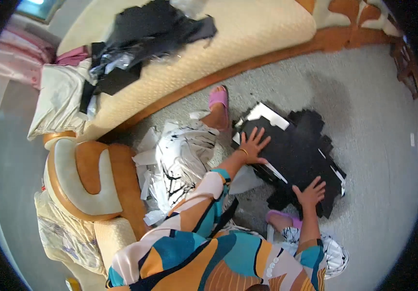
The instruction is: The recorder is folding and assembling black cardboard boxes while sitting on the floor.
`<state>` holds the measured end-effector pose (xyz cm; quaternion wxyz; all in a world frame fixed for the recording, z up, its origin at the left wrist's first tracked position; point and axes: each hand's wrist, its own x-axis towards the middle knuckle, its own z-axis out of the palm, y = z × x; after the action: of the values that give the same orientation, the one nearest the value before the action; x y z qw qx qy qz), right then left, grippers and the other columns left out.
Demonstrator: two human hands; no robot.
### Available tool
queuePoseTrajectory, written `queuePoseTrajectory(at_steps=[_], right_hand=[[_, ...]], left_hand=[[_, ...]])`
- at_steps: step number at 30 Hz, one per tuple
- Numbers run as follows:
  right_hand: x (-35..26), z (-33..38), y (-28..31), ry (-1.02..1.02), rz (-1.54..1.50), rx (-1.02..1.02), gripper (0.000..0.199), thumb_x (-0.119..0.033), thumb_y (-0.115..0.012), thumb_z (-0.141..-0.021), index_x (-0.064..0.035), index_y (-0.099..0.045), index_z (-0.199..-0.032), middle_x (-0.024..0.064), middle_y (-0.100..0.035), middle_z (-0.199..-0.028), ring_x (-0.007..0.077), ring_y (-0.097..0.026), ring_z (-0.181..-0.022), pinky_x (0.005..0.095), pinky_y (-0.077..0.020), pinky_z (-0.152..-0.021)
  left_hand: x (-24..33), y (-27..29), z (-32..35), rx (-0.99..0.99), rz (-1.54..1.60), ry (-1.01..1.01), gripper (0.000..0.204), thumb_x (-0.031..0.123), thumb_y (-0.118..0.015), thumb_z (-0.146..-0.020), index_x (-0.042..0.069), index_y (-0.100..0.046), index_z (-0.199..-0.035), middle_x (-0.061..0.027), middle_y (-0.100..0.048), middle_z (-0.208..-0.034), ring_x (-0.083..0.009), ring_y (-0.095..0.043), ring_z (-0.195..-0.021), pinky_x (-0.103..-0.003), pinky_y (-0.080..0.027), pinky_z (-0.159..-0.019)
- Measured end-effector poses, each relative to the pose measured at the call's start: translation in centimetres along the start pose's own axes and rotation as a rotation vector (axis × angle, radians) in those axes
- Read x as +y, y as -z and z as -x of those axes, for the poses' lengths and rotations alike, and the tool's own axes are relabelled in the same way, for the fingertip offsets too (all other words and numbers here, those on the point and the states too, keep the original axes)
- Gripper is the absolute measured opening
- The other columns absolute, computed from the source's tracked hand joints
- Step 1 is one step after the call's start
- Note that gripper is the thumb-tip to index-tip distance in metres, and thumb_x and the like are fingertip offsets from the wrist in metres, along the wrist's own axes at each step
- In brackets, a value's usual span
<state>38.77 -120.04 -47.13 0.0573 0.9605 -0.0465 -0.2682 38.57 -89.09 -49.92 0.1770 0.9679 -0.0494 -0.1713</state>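
A pile of flat black pieces (291,150) with uneven, notched edges lies on the floor in front of me; I cannot tell whether they are cloth, foam or card. White pieces (269,115) show at its far edge, and thin white strips show along its sides. My left hand (253,145) rests flat with fingers spread on the pile's left part. On the near right part lies my right hand (311,192), its fingers also spread. Neither hand grips anything.
A cream sofa (248,29) with wooden trim runs along the far side, with black material (155,29) and clear plastic on it. Its armrest (85,179) stands at left. White-and-black patterned cloth (184,150) and plastic scraps (153,186) lie left of my arm. My feet wear pink slippers (218,97).
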Motion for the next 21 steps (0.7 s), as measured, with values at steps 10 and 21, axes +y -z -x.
queuePoseTrajectory(at_steps=[10,21], right_hand=[[-0.8,-0.4,-1.5,0.026,-0.193,-0.016,0.119,-0.055,-0.069,-0.058,-0.0051,0.007,-0.134,0.0321,0.013,-0.134,0.0542,0.006,-0.121,0.0606,-0.0106,-0.096],[0.0,-0.2,-1.8,0.051,-0.21,0.043,0.116,-0.058,-0.067,-0.058,-0.0055,0.003,-0.135,0.0318,0.009,-0.134,0.0552,0.004,-0.121,0.0624,-0.0141,-0.094]], left_hand=[[-1.3,-1.7,-0.9,-0.076,-0.019,0.04,0.106,0.07,-0.059,-0.051,0.025,-0.015,-0.137,-0.0127,0.004,-0.143,-0.037,0.007,-0.129,-0.067,-0.001,-0.092],[-0.4,0.1,-0.4,-0.122,-0.052,-0.011,0.117,0.067,-0.066,-0.044,0.021,-0.012,-0.137,-0.0172,0.004,-0.142,-0.0421,0.003,-0.128,-0.069,-0.008,-0.09]])
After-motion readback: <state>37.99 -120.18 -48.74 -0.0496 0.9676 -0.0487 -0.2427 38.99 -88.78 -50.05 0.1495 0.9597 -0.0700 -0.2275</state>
